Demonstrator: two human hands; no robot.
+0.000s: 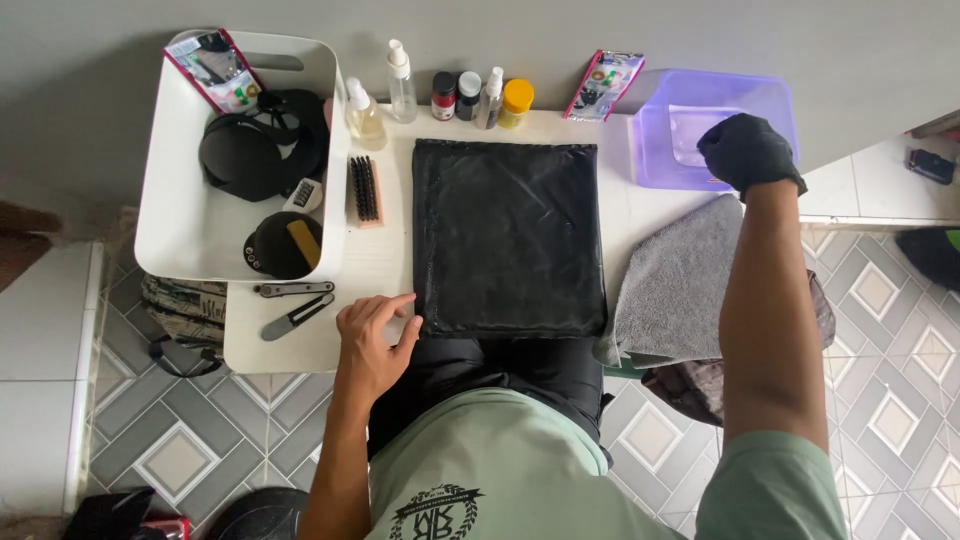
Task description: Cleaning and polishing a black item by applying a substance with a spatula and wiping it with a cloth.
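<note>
My left hand [373, 335] is bare and rests flat on the white table [375, 260], fingers spread, touching the lower left corner of a black mat [508, 235]. My right hand [748, 152] wears a black glove and grips the front rim of a translucent purple basin [690, 130] at the table's far right. A grey towel [675, 285] lies just below that hand, draped over the table's right edge.
A white bin [180, 225] at the left holds black round items and a packet. A small brush [364, 190], folding tools [295, 305], and several bottles and jars [440, 95] line the table. Patterned tiled floor surrounds it; bags lie underneath.
</note>
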